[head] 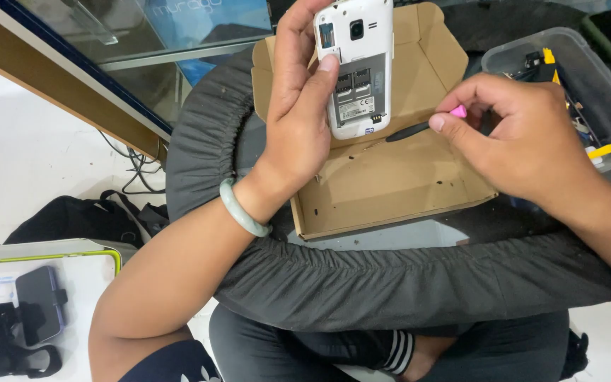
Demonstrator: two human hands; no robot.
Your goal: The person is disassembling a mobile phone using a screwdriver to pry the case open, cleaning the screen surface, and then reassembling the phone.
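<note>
My left hand (298,106) grips a white phone (357,67) upright, with its back cover off and the battery bay bare, thumb resting on the back. A pale green bangle (242,209) circles that wrist. My right hand (521,138) pinches a slim black tool with a pink end (419,127), its tip close to the phone's lower right edge. Both hands hover over an open brown cardboard box (390,191).
The box lies on a round table with a dark grey ruched cover (390,283). A clear plastic bin (574,78) of small tools stands at the right. On the floor at the left lie a black bag (79,219), a dark phone (37,304) and black straps.
</note>
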